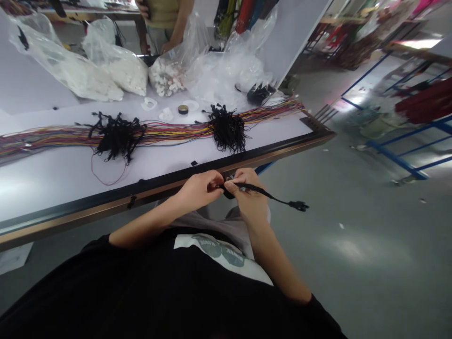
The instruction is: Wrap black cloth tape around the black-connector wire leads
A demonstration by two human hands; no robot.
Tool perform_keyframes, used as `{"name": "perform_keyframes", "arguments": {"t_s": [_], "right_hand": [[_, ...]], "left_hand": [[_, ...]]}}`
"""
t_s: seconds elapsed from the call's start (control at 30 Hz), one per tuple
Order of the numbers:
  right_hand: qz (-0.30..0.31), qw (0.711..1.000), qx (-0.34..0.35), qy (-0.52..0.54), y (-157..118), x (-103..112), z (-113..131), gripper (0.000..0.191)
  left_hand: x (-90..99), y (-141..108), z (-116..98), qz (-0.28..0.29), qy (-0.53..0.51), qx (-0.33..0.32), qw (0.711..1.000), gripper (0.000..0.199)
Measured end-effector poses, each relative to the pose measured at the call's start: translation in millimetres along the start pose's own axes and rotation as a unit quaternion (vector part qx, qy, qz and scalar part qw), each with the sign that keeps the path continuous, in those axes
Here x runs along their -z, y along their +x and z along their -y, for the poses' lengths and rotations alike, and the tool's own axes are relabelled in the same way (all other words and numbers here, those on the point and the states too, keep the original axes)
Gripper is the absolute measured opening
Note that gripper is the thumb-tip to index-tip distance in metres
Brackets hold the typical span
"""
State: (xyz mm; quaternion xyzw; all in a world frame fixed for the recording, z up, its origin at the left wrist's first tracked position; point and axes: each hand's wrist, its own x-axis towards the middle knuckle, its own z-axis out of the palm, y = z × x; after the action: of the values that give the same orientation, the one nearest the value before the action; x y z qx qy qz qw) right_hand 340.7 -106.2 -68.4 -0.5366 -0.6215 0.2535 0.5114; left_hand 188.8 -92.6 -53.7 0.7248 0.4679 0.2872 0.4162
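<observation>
Just off the front edge of the table, my two hands meet over a black taped cable (259,190). My right hand (251,195) pinches it between thumb and fingers. From there the cable runs out to the right and ends in a small black connector (299,205) hanging over the floor. My left hand (202,189) closes its fingertips round the cable's other end, close to the right thumb. That end is mostly hidden by the fingers. A black piece, perhaps a loop of the cable, shows below the fingertips.
Long coloured wires (173,132) lie along the table with two clumps of black connector leads, a left clump (118,135) and a right clump (228,129). Behind are plastic bags of white parts (167,77) and a tape roll (182,109). A blue-framed rack (399,160) stands at right; another person is opposite.
</observation>
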Motion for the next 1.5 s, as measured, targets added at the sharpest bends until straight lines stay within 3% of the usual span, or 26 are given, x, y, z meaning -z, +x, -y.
{"name": "perform_keyframes", "arguments": {"t_s": [0.1, 0.2, 0.4, 0.5, 0.63, 0.77, 0.93, 1.03, 1.13, 1.3, 1.5], "right_hand": [[-0.019, 0.999, -0.015, 0.022, -1.7, -4.1, -4.6, 0.019], [-0.04, 0.995, -0.041, 0.084, -3.9, -8.2, -8.8, 0.019], [-0.006, 0.988, -0.031, 0.148, -7.0, -10.1, -9.3, 0.017], [0.023, 0.982, -0.056, 0.18, -4.4, -11.1, -13.4, 0.017], [0.044, 0.977, -0.107, 0.177, -0.3, -11.6, -16.6, 0.013], [0.097, 0.988, -0.091, 0.079, -0.4, -8.9, -11.9, 0.015], [0.142, 0.979, 0.033, -0.143, -3.9, -6.6, -7.5, 0.031], [0.15, 0.94, 0.07, -0.298, -4.9, -5.2, -3.8, 0.036], [0.18, 0.894, 0.1, -0.398, -2.7, -2.7, 0.6, 0.036], [0.234, 0.853, 0.148, -0.442, 4.5, 1.8, -0.1, 0.033], [0.286, 0.832, 0.158, -0.448, 6.2, 1.5, -6.0, 0.038]], "left_hand": [[-1.6, -0.4, -0.5, -0.005, 0.035, -0.013, 0.999, 0.011], [-1.3, 2.7, 1.1, 0.002, 0.003, -0.018, 1.0, 0.009], [1.2, 12.1, 7.6, 0.134, -0.2, 0.054, 0.969, 0.011], [-1.7, 11.0, 9.1, 0.1, -0.128, 0.038, 0.986, 0.007], [-8.6, 5.9, 9.3, 0.003, 0.098, -0.038, 0.994, 0.006], [-11.8, 5.6, 11.9, -0.014, 0.231, -0.031, 0.972, 0.017], [-6.5, 9.0, 13.1, -0.021, 0.255, 0.008, 0.967, 0.019], [-3.8, 10.1, 11.9, -0.022, 0.195, 0.023, 0.98, 0.012], [-3.1, 11.0, 10.0, 0.008, 0.062, 0.072, 0.995, 0.021], [-1.7, 10.5, 5.9, 0.058, -0.139, 0.144, 0.978, 0.02], [-1.8, 9.5, 15.6, 0.08, -0.144, 0.158, 0.974, 0.008]]}}
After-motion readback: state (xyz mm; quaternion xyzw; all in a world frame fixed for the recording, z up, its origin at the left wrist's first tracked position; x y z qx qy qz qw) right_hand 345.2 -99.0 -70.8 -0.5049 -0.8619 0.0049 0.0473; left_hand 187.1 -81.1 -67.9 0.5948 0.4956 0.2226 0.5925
